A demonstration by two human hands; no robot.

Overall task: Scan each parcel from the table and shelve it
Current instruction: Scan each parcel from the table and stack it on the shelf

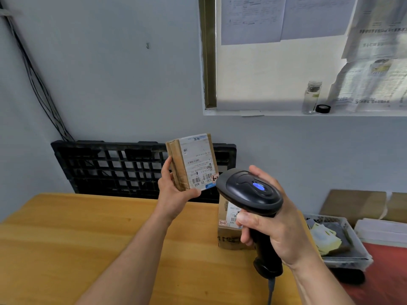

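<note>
Above table (66, 238), parcel (193, 161) gripped upright in left hand (174, 190), scanner (248, 192) beside

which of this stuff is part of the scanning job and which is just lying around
Job: raised parcel in the left hand; scanner in the right hand; second parcel on the table.
Lying about: glass jar, black lid, black pallet, grey crate, flat cardboard.

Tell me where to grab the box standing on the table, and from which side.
Take the box by its brown left side, coming from the left. The right hand and scanner cover its right side, and its label faces up, so this grip probably leaves it readable.
</note>
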